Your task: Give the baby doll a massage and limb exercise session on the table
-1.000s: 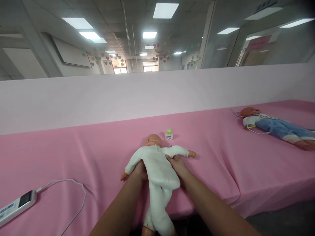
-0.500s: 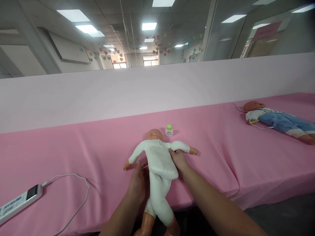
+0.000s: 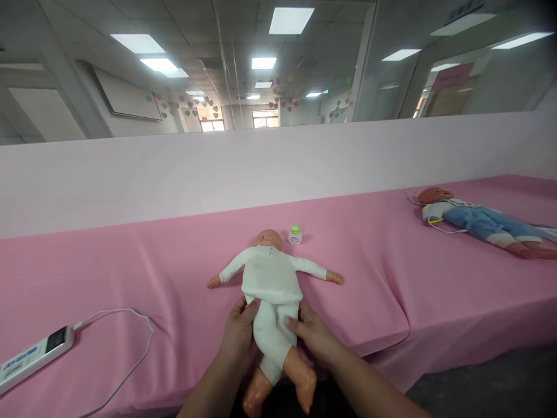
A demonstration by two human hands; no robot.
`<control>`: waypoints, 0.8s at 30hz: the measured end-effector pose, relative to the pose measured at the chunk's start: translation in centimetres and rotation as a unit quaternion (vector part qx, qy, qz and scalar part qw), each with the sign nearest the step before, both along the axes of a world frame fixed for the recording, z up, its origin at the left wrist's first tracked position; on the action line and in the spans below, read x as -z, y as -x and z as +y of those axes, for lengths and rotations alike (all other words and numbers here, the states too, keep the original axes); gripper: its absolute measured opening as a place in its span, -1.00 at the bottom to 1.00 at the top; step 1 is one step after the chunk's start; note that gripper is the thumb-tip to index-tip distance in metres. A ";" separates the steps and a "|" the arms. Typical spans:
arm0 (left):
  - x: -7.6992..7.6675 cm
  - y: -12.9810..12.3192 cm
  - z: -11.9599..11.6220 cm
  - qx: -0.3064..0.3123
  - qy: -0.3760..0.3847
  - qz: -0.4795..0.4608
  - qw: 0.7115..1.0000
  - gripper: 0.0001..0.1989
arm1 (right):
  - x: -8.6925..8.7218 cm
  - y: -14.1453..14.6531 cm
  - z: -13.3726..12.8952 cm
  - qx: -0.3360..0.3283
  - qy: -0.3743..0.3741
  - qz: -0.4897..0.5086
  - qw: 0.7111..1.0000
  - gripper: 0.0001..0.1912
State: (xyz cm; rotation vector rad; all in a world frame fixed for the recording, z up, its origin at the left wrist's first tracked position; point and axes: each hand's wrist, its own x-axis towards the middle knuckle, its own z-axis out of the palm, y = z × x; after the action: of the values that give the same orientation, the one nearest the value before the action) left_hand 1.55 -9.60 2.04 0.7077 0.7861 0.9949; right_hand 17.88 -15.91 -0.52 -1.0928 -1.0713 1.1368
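Observation:
A baby doll [image 3: 270,278] in a white top and white trousers lies on the pink cloth, arms spread wide and bare feet hanging over the front edge. Its head points away from me, and its face cannot be made out. My left hand [image 3: 239,325] grips the trousers at the doll's left-side hip in view, thumb on top. On the other side, my right hand [image 3: 311,331] is closed round the hip and upper leg, its thumb lying across the white trouser fabric. The fingers of both hands are partly hidden beneath the doll.
A small bottle with a green cap [image 3: 295,235] stands beside the doll's head. To the left lies a white power strip [image 3: 37,357] with a cable. Another doll in blue trousers [image 3: 474,217] rests at the far right. Behind runs a white wall [image 3: 217,180] below glass.
Both hands have moved down from the doll's torso to its hips. The doll's body lies straighter, its legs are less crossed and the trouser legs have ridden up.

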 end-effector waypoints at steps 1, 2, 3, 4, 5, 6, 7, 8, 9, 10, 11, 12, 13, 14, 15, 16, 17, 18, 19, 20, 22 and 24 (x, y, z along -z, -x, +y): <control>0.1 0.3 0.2 0.001 -0.006 0.017 1.000 -0.63 | 0.2 -0.2 -0.6 -0.009 0.011 -0.001 1.000 -0.24; 0.2 0.7 0.4 0.001 -0.012 0.035 0.999 -0.64 | 0.3 -0.6 -1.0 -0.020 0.022 0.006 1.000 -0.23; 0.2 1.0 0.6 0.000 -0.018 0.056 0.998 -0.65 | 0.3 -1.2 -1.2 -0.024 0.029 0.003 0.999 -0.22; 0.2 1.3 0.8 0.000 -0.026 0.078 0.997 -0.65 | 0.2 -1.8 -1.3 -0.014 0.030 -0.024 0.999 -0.22; 0.2 1.6 0.9 0.004 -0.035 0.102 0.994 -0.64 | 0.0 -2.3 -1.3 0.000 0.027 -0.062 0.998 -0.23; 0.2 1.8 1.0 0.012 -0.048 0.126 0.991 -0.63 | -0.2 -2.9 -1.3 0.012 0.025 -0.101 0.995 -0.23; 0.2 1.9 0.9 0.024 -0.065 0.153 0.986 -0.62 | -0.4 -3.4 -1.2 0.018 0.024 -0.138 0.990 -0.24; 0.2 2.1 0.9 0.035 -0.083 0.186 0.978 -0.62 | -0.6 -3.7 -1.2 0.020 0.027 -0.171 0.985 -0.26; 0.2 2.2 0.7 0.045 -0.103 0.223 0.968 -0.63 | -0.7 -4.0 -1.2 0.017 0.034 -0.202 0.979 -0.29; 0.2 2.3 0.5 0.052 -0.126 0.264 0.955 -0.65 | -0.8 -4.2 -1.3 0.015 0.043 -0.232 0.972 -0.31; 0.3 2.4 0.3 0.053 -0.151 0.308 0.938 -0.67 | -0.8 -4.4 -1.4 0.019 0.050 -0.264 0.963 -0.31; 0.3 2.5 0.1 0.047 -0.177 0.351 0.918 -0.68 | -0.8 -4.5 -1.5 0.033 0.055 -0.300 0.952 -0.29; 0.4 2.7 -0.1 0.034 -0.206 0.395 0.895 -0.66 | -0.7 -4.5 -1.7 0.053 0.056 -0.338 0.938 -0.25; 0.4 2.8 -0.3 0.013 -0.240 0.437 0.867 -0.61 | -0.7 -4.4 -1.8 0.075 0.050 -0.378 0.921 -0.20; 0.4 3.0 -0.5 -0.012 -0.279 0.477 0.833 -0.52 | -0.7 -4.3 -1.9 0.091 0.037 -0.414 0.905 -0.16; 0.4 3.0 -0.5 -0.032 -0.324 0.512 0.795 -0.43 | -0.7 -4.2 -1.9 0.095 0.017 -0.444 0.891 -0.14; 0.3 3.0 -0.6 -0.035 -0.376 0.539 0.753 -0.37 | -0.8 -4.0 -2.0 0.081 -0.007 -0.464 0.882 -0.14; 0.2 2.9 -0.6 -0.015 -0.429 0.556 0.711 -0.34 | -0.9 -3.8 -1.9 0.054 -0.031 -0.474 0.878 -0.15; 0.0 2.7 -0.6 0.026 -0.479 0.564 0.672 -0.33 | -1.0 -3.6 -1.9 0.020 -0.052 -0.478 0.877 -0.17; -0.3 2.4 -0.5 0.080 -0.518 0.565 0.637 -0.33 | -1.1 -3.4 -1.8 -0.011 -0.065 -0.479 0.875 -0.18; -0.8 1.6 -0.5 0.173 -0.554 0.570 0.581 -0.34 | -1.2 -3.0 -1.4 -0.050 -0.067 -0.478 0.874 -0.19; -1.2 0.8 -0.4 0.218 -0.550 0.593 0.547 -0.34 | -1.1 -2.7 -1.0 -0.060 -0.053 -0.476 0.876 -0.21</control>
State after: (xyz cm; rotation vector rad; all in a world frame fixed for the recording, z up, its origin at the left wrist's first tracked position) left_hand 0.78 -10.04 3.28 2.7395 0.9337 0.2677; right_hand 20.55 -16.95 0.59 -1.5574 -1.9559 0.5716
